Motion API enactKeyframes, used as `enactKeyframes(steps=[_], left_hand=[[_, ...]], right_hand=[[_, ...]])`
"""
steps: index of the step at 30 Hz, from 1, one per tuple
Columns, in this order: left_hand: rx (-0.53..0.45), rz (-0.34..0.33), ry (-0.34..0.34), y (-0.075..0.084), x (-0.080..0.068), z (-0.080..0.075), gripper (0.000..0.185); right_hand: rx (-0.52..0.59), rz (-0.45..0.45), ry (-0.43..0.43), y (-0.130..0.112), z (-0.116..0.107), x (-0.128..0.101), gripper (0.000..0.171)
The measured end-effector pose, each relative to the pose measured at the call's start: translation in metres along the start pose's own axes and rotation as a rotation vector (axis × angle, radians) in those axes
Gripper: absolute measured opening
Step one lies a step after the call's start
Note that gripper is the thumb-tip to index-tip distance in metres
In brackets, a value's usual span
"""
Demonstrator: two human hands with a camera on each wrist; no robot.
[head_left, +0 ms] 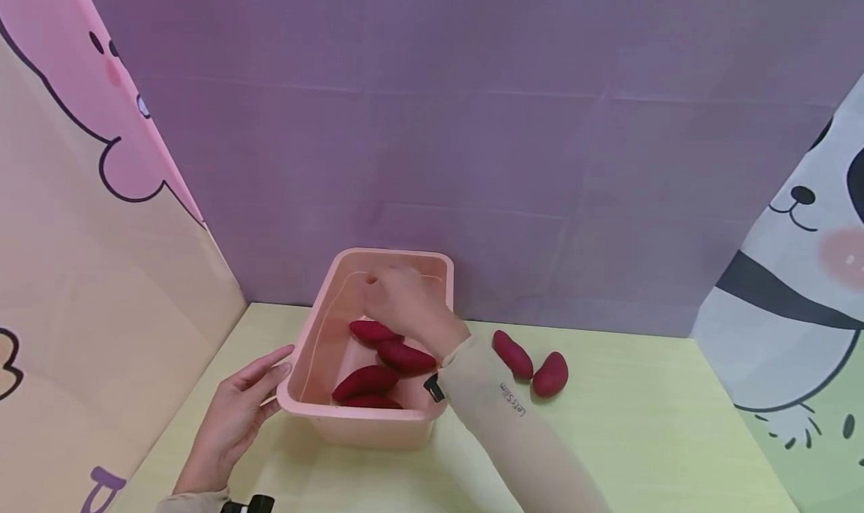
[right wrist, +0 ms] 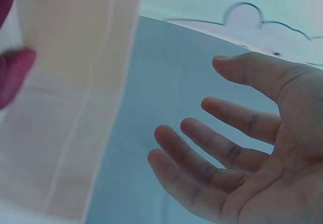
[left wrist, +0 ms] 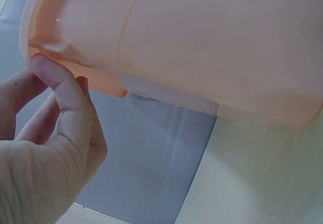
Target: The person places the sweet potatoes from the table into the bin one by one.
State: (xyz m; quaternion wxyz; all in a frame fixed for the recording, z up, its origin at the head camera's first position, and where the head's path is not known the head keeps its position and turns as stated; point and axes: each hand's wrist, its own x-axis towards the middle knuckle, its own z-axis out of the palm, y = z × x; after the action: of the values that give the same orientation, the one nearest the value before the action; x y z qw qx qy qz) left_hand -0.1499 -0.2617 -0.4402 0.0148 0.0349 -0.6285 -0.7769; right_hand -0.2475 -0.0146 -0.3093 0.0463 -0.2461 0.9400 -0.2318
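A pink plastic bin (head_left: 367, 432) stands on the table, with several dark red sweet potatoes (head_left: 367, 382) lying inside. At its left side, my left hand (head_left: 238, 408) pinches the rim; in the left wrist view the thumb (left wrist: 53, 72) bends against the rim's underside. Over the far part of the bin is my right hand (head_left: 405, 303), blurred in the head view. The right wrist view shows that hand with fingers (right wrist: 197, 176) spread and loosely bent, nothing held. Two more sweet potatoes, one long (head_left: 513, 355) and one rounder (head_left: 550, 376), lie on the table right of the bin.
The pale yellow-green table (head_left: 641, 423) meets a purple back cloth (head_left: 506, 160) just behind the bin. Side panels carry a pink cartoon figure (head_left: 135, 172) at left and a panda (head_left: 796, 273) at right. My right forearm (head_left: 513, 423) crosses the bin's right side.
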Motion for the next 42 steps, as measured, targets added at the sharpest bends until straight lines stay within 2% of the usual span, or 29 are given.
enactKeyframes(steps=[2,3,4,8,13,18,25,30,34,42], left_hand=[[0.003,0.001,-0.006,0.000,0.001,-0.001,0.032],[0.004,0.000,-0.010,0.000,0.002,-0.001,0.032],[0.005,-0.001,-0.012,0.001,0.002,-0.001,0.032],[0.000,-0.012,-0.020,0.001,0.003,-0.002,0.031],[-0.018,-0.018,-0.031,0.000,0.003,-0.003,0.030],[-0.035,-0.025,-0.036,-0.002,0.003,-0.004,0.029],[-0.081,-0.027,-0.061,-0.002,0.004,-0.005,0.028],[-0.112,-0.037,-0.070,-0.002,0.003,-0.007,0.029],[-0.111,-0.038,-0.068,-0.003,0.004,-0.008,0.028],[-0.114,-0.039,-0.063,-0.004,0.007,-0.010,0.027]], right_hand=[[-0.013,-0.025,0.049,0.008,-0.009,-0.011,0.023],[0.124,-0.014,0.106,0.014,-0.013,-0.018,0.033],[0.111,-0.042,0.133,0.020,-0.016,-0.024,0.037],[0.106,-0.084,0.210,0.045,-0.026,-0.049,0.036],[0.135,-0.022,0.256,0.081,-0.031,-0.084,0.039],[0.136,0.074,0.286,0.127,-0.026,-0.114,0.046],[0.170,0.206,0.349,0.189,-0.011,-0.144,0.036],[0.168,0.293,0.341,0.220,0.007,-0.158,0.033],[0.143,0.315,0.361,0.238,0.023,-0.160,0.035],[0.138,0.399,0.424,0.258,0.053,-0.155,0.045]])
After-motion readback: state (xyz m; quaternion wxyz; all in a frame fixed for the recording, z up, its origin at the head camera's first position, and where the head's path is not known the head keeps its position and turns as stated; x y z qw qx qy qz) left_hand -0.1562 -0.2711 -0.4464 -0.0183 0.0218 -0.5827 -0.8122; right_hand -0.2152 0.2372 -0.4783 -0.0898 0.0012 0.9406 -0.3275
